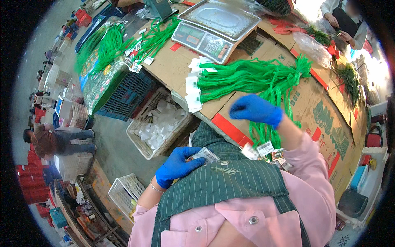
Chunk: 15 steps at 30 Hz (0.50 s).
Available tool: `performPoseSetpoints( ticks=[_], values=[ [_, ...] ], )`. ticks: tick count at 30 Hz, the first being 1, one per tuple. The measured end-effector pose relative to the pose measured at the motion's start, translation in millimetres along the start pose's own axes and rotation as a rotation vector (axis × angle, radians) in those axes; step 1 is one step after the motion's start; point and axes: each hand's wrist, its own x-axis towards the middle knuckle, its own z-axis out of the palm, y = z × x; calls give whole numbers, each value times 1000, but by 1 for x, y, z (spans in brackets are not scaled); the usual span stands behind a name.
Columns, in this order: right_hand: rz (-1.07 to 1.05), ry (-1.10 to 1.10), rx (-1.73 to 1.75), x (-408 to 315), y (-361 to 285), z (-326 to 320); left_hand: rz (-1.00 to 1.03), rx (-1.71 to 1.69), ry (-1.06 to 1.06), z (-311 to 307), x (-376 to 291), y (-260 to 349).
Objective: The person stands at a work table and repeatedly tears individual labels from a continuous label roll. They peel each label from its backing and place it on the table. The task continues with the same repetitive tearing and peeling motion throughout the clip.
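Note:
In a blue glove, my left hand [179,165] grips a small stack of printed labels [207,155] close to my striped apron [222,182]. My right hand [256,111], also gloved in blue and slightly blurred, hovers over the cardboard-covered table with its fingers curled. Whether anything sits between those fingers is unclear. Just beyond it lies a bundle of green mesh net bags [247,77], gathered at the right, with white tags [193,89] along its left ends. More green nets hang below my right wrist, with barcode labels [265,148] at their lower ends.
A digital scale [203,41] with a metal pan stands at the table's far side. Other tagged green nets [112,43] lie to the left. Beneath the edge, a plastic crate [182,126] contains white paper scraps. A person [345,24] works at far right; another [55,139] is at left.

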Motion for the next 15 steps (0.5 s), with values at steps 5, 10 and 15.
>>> performPoseSetpoints(
  ticks=[5, 10, 15],
  values=[
    [-9, 346, -261, 93, 27, 66, 363, 262, 45, 4, 8, -5],
    [26, 433, -216, 115, 43, 74, 278, 289, 225, -1, -6, -21],
    [30, 388, 57, 98, 48, 57, 289, 7, 378, -2, 6, -29]
  ],
)
